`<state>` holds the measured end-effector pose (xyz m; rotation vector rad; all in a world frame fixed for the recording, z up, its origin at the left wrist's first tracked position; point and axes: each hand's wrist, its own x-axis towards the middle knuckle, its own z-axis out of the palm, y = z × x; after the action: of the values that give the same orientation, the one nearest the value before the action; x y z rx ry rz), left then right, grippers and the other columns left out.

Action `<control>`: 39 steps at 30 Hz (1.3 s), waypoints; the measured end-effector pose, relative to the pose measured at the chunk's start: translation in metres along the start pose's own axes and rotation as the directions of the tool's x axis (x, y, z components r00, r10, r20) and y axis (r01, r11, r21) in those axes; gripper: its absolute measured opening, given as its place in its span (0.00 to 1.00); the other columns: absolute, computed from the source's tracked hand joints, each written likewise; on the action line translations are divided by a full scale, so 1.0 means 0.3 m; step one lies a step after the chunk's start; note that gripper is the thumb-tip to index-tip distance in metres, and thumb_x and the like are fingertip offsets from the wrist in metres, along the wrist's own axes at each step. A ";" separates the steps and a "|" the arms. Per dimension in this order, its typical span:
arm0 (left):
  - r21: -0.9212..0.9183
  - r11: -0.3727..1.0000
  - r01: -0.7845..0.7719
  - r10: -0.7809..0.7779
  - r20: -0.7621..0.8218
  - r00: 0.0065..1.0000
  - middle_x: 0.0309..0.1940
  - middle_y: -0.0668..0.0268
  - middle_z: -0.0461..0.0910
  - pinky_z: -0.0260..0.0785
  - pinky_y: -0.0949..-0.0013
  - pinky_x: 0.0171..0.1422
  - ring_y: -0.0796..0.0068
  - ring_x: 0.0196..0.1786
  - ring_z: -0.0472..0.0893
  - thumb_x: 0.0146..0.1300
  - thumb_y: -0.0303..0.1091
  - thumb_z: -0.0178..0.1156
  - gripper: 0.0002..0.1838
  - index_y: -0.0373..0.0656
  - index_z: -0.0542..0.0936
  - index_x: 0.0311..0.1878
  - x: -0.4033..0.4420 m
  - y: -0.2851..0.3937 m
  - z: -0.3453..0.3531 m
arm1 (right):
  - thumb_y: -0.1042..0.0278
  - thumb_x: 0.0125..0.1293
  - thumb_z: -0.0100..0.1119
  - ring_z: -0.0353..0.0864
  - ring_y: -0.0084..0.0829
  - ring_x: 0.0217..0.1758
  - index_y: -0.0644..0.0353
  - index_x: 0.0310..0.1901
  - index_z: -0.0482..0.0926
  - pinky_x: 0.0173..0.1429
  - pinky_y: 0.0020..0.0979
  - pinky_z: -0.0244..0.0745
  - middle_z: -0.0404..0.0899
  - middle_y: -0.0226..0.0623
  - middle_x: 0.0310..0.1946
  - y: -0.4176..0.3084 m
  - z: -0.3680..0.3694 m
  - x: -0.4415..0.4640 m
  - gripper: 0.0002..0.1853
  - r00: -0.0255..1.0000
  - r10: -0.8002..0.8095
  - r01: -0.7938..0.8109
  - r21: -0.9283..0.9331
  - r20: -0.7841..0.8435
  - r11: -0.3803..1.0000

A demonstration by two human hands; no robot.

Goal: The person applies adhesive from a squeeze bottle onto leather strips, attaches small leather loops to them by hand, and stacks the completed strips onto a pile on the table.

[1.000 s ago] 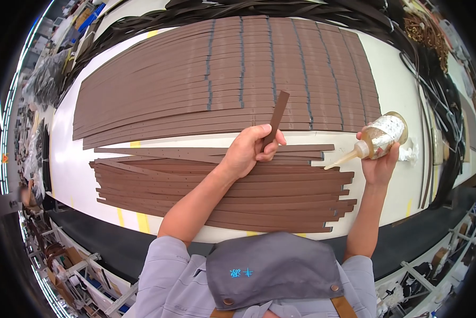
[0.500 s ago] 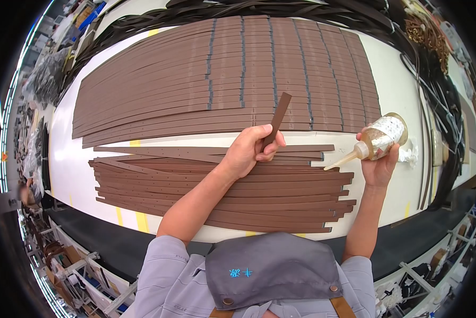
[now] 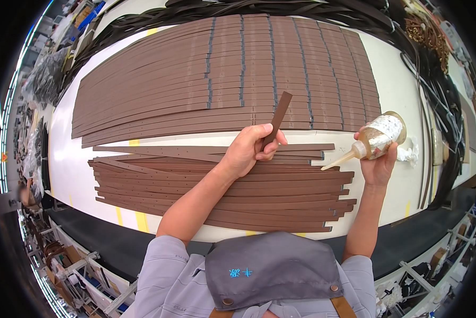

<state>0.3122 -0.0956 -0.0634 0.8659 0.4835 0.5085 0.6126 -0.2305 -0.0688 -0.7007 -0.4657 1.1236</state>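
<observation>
Between the thumb and fingers of my left hand [image 3: 248, 150] is a brown strip [image 3: 281, 113], its free end pointing up and slightly right. My right hand [image 3: 378, 165] is wrapped round a glue bottle [image 3: 382, 134] with a silvery-white wrapping. The bottle lies tilted, its long nozzle pointing down and left over the right ends of a pile of brown strips [image 3: 280, 196]. My left hand and wrist are above that pile. Beyond my hands, brown strips [image 3: 158, 79] lie side by side in overlapping rows, crossed by dark bluish lines.
The white table [image 3: 68, 164] carries yellow tape marks. Black strips [image 3: 142, 20] are heaped along its far edge and right side. A crumpled white piece [image 3: 407, 153] lies right of the bottle. Clear plastic [image 3: 47, 79] is at the left; a person's arm [image 3: 25, 193] shows at far left.
The bottle and my right hand have shifted very slightly left. My left hand stays almost still with the strip in it.
</observation>
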 end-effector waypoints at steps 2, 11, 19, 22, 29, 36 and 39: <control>-0.012 1.000 0.003 -0.003 0.005 1.000 0.19 0.75 0.64 0.51 0.75 0.26 0.84 0.20 0.57 0.73 0.44 0.42 0.23 0.36 0.81 0.39 -0.001 0.001 0.000 | 0.41 0.62 0.67 0.73 0.42 0.62 0.58 0.69 0.63 0.65 0.45 0.74 0.72 0.42 0.59 0.003 0.003 0.000 0.42 1.000 -0.007 0.007 -0.008 -0.007 1.000; -0.012 1.000 0.016 -0.016 -0.010 1.000 0.19 0.76 0.63 0.52 0.76 0.26 0.84 0.20 0.57 0.74 0.45 0.42 0.23 0.39 0.81 0.36 -0.001 0.002 0.004 | 0.41 0.61 0.68 0.74 0.42 0.62 0.58 0.69 0.63 0.64 0.46 0.75 0.73 0.43 0.58 0.005 0.015 0.001 0.42 1.000 0.011 -0.011 -0.024 -0.003 1.000; -0.037 0.999 0.011 -0.010 0.016 1.000 0.19 0.76 0.64 0.52 0.76 0.26 0.84 0.21 0.57 0.74 0.43 0.41 0.23 0.38 0.81 0.36 -0.001 0.001 -0.004 | 0.41 0.62 0.67 0.73 0.42 0.62 0.56 0.69 0.63 0.65 0.46 0.75 0.73 0.42 0.58 0.006 0.012 0.002 0.41 1.000 0.002 -0.002 -0.017 0.007 1.000; -0.048 0.999 0.015 -0.014 0.021 1.000 0.19 0.76 0.64 0.51 0.76 0.26 0.84 0.21 0.57 0.74 0.43 0.41 0.23 0.38 0.81 0.36 -0.001 -0.001 -0.006 | 0.41 0.62 0.67 0.73 0.42 0.62 0.55 0.69 0.63 0.65 0.46 0.75 0.72 0.42 0.59 0.006 0.011 0.001 0.41 1.000 0.005 -0.005 -0.010 0.007 1.000; -0.053 0.999 0.007 -0.006 0.021 1.000 0.18 0.75 0.63 0.51 0.75 0.25 0.83 0.20 0.58 0.75 0.44 0.41 0.23 0.38 0.81 0.36 0.000 -0.003 -0.009 | 0.41 0.62 0.68 0.72 0.41 0.62 0.55 0.69 0.62 0.65 0.46 0.75 0.72 0.42 0.59 0.006 0.005 0.002 0.41 1.000 -0.003 0.003 -0.003 0.006 1.000; -0.052 0.999 -0.006 0.008 0.029 1.000 0.19 0.76 0.64 0.52 0.75 0.25 0.83 0.20 0.57 0.75 0.44 0.42 0.23 0.38 0.82 0.37 0.001 -0.007 -0.009 | 0.41 0.61 0.68 0.72 0.41 0.63 0.54 0.69 0.62 0.66 0.46 0.74 0.71 0.42 0.59 0.004 0.007 0.002 0.42 1.000 0.004 -0.004 0.007 0.011 1.000; -0.015 1.000 0.007 -0.007 0.008 1.000 0.19 0.76 0.63 0.52 0.75 0.26 0.84 0.20 0.58 0.74 0.45 0.44 0.23 0.39 0.82 0.37 0.000 -0.005 -0.003 | 0.42 0.62 0.68 0.72 0.41 0.63 0.54 0.69 0.62 0.67 0.46 0.74 0.71 0.43 0.60 -0.001 0.005 0.001 0.42 1.000 -0.004 0.004 0.003 0.008 1.000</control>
<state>0.3119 -0.0960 -0.0652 0.8518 0.4749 0.5017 0.6119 -0.2300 -0.0674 -0.6921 -0.4719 1.1232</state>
